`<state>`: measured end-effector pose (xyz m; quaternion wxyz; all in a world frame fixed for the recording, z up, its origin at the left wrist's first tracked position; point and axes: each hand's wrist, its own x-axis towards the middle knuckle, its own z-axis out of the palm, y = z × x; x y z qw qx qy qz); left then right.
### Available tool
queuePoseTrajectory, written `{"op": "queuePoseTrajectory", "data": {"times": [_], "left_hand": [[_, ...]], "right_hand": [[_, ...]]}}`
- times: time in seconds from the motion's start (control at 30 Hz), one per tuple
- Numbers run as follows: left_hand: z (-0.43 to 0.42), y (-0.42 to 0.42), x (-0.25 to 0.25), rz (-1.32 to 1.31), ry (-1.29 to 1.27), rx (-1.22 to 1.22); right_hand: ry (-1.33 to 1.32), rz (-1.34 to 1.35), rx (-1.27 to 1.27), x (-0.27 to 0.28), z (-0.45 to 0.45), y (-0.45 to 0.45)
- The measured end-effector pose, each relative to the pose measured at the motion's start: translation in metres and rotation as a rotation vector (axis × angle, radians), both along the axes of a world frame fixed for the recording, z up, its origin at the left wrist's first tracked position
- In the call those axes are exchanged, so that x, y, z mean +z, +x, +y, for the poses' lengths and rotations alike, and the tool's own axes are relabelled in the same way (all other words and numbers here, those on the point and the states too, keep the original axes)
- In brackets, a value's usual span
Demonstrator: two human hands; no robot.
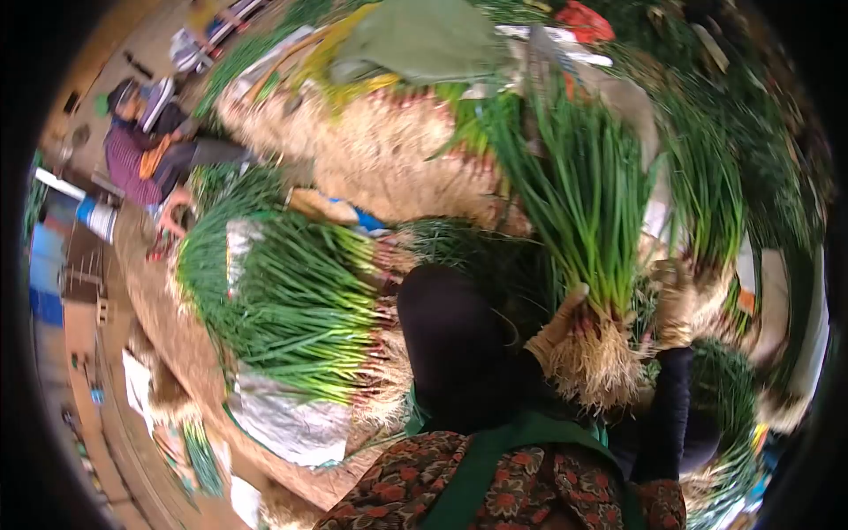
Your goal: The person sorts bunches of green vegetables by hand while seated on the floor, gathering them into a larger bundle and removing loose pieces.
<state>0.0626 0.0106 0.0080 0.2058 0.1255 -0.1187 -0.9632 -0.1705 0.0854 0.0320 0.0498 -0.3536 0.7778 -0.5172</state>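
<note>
A large bunch of green onions (579,203) stands upright in front of me, leaves up and pale stringy roots down. My left hand (561,331), in a tan glove, is closed around the bunch's lower left side, just above the roots. To the right of the stalks is my right hand (675,305), gloved too, its fingers bent. Whatever lies in those fingers is hidden. Behind that hand leans another bunch of green onions (711,190), its roots low beside the glove.
Left of my knee, rows of green onions (309,309) lie on a pale sheet (296,424). A long heap of onions (353,146), roots facing me, is partly under a green cover (424,40). A seated person (141,159) in a striped top is at the far left.
</note>
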Motion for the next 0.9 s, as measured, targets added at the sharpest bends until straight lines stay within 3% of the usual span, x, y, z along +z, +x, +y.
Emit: {"op": "queuePoseTrajectory", "data": {"times": [0.03, 0.07, 0.17, 0.23, 0.33, 0.37, 0.47, 0.53, 0.6, 0.63, 0.73, 0.77, 0.9], "left_hand": [[0.001, 0.0, 0.0, -0.003, 0.002, 0.013], [-0.001, 0.001, -0.002, -0.005, 0.007, 0.029], [-0.005, 0.002, -0.003, -0.002, 0.029, 0.057], [-0.008, 0.002, -0.002, -0.005, 0.021, 0.068], [-0.009, 0.004, 0.002, -0.011, 0.023, 0.09], [-0.006, 0.005, 0.003, -0.018, 0.021, 0.09], [-0.009, 0.008, 0.005, -0.023, 0.015, 0.114], [-0.012, 0.008, 0.008, -0.024, 0.014, 0.116], [-0.016, 0.004, 0.008, -0.018, 0.017, 0.12], [-0.016, 0.0, 0.009, -0.017, 0.021, 0.113], [-0.013, -0.016, 0.017, -0.013, 0.022, 0.091], [-0.009, -0.025, 0.023, -0.014, 0.032, 0.083], [0.002, -0.067, 0.061, -0.002, 0.091, 0.061]], "right_hand": [[-0.093, -0.14, 0.017, 0.034, -0.008, 0.008], [0.035, 0.113, 0.065, 0.056, -0.012, 0.006], [-0.253, 0.088, 0.218, 0.118, -0.068, 0.076], [-0.056, 0.021, 0.398, 0.152, -0.105, 0.11], [0.125, 0.201, 0.747, 0.194, -0.183, 0.171], [0.226, 0.336, 0.789, 0.184, -0.209, 0.181], [0.178, 0.668, 0.981, 0.173, -0.239, 0.212], [0.26, 0.659, 0.937, 0.193, -0.219, 0.212], [0.009, 0.799, 0.889, 0.195, -0.194, 0.17], [0.11, 0.527, 0.845, 0.206, -0.166, 0.155], [0.062, 0.463, 0.665, 0.2, -0.067, 0.103], [-0.098, 0.0, 0.739, 0.193, -0.04, 0.11], [-0.275, -0.489, 0.379, 0.151, 0.016, 0.097]]}}
